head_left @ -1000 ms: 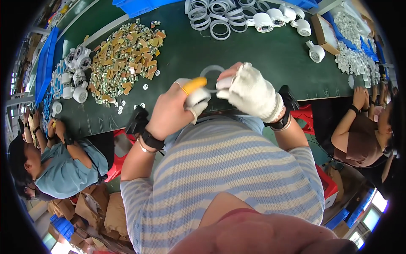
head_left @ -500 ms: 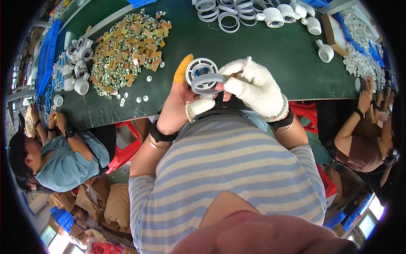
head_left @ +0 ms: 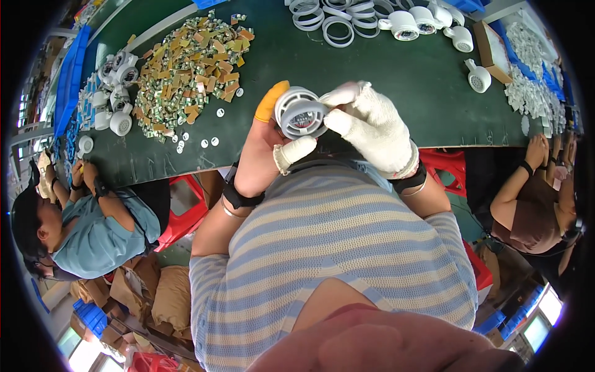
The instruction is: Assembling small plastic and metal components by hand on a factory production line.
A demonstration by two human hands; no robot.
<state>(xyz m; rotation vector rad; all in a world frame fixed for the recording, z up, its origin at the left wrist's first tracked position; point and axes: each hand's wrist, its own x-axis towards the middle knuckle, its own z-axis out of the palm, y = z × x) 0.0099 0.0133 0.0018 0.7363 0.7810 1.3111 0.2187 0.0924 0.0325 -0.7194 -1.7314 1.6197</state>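
My left hand [head_left: 263,146] wears an orange cover on one finger and a white cover on the thumb. Its fingers are closed around a white round housing [head_left: 294,94] with openings in its face. A grey plastic ring [head_left: 303,133] lies over the near part of that housing, tilted, and something dark and round shows through its middle. My right hand [head_left: 375,127], in a white knit glove, pinches the ring's right edge. Whether the ring is seated on the housing, I cannot tell. Both hands are just above the table's near edge.
A heap of small circuit boards [head_left: 192,74] lies on the green table [head_left: 266,56] at the left. Grey rings [head_left: 338,32] and white housings [head_left: 406,26] stand at the back. Clear plastic parts [head_left: 533,102] are at the right. A co-worker [head_left: 102,229] sits on either side.
The grey ring has turned from nearly edge-on to facing upward and now overlaps the housing more. My right hand has shifted slightly with it, still at the ring's edge.
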